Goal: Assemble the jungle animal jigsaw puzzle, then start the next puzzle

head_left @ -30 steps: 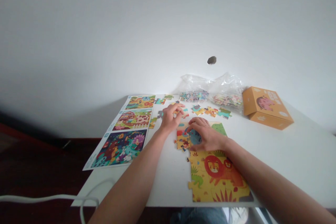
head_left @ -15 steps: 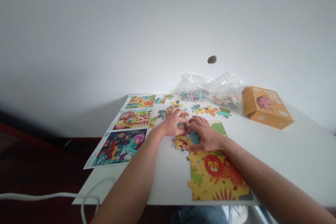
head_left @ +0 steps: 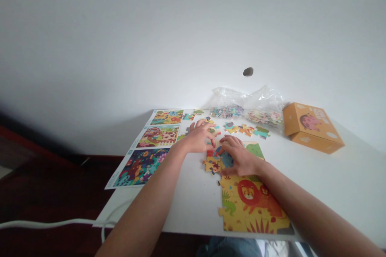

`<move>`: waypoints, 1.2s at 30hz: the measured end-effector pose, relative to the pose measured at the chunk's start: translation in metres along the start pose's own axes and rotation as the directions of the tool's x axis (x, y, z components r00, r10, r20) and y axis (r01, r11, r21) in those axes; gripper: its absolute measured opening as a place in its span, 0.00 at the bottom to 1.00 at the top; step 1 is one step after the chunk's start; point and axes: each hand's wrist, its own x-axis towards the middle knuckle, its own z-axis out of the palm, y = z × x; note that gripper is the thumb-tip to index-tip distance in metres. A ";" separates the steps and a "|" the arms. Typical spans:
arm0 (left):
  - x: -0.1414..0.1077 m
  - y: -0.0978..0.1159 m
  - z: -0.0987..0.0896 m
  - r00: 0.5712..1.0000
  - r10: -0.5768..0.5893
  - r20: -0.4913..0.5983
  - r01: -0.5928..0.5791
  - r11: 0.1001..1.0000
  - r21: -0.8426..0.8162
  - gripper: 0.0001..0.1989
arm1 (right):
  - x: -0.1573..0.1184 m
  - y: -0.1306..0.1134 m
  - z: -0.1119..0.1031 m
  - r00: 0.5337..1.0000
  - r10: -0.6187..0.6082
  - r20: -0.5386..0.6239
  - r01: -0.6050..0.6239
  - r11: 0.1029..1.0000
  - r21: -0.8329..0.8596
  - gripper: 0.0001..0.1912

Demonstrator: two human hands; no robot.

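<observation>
Toward the middle of the white desk, the person's right hand lies curved over a small cluster of joined jigsaw pieces. Its fingers arch across the cluster's blue part, and the thumb comes down on the near side. Whether they pinch a piece or only rest there, I cannot tell. The left hand sits just to the left and beyond, its fingertips reaching toward the far edge of the cluster, close to scattered loose puzzle pieces. Its fingers are partly spread, but whether they hold anything cannot be told.

Just in front of the right hand, toward the desk's front edge, lies a larger assembled puzzle section with a lion. Along the far edge are two clear plastic bags of pieces, and an orange cardboard box sits near the far right corner. A printed sheet of three pictures lies along the left edge.

Half a second earlier the two hands almost met over the cluster. Now the left hand has drawn back, leaving a small gap between them, while the right has barely shifted. The whole scene also sits slightly lower and further right in view.
</observation>
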 end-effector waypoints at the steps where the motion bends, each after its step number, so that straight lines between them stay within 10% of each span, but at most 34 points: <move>1: -0.002 -0.001 -0.001 1.000 0.028 -0.003 -0.028 1.000 -0.007 0.03 | 0.000 0.000 0.000 1.000 0.002 0.003 -0.002 1.000 -0.004 0.33; 6: -0.018 -0.012 0.011 0.990 0.068 -0.127 -0.076 0.995 -0.059 0.03 | 0.001 -0.003 -0.002 1.000 0.018 0.008 -0.018 1.000 -0.004 0.33; 36: -0.020 -0.019 0.023 0.992 0.097 -0.079 -0.103 0.991 -0.087 0.02 | 0.001 -0.004 -0.004 1.000 0.020 0.007 -0.020 0.998 -0.068 0.33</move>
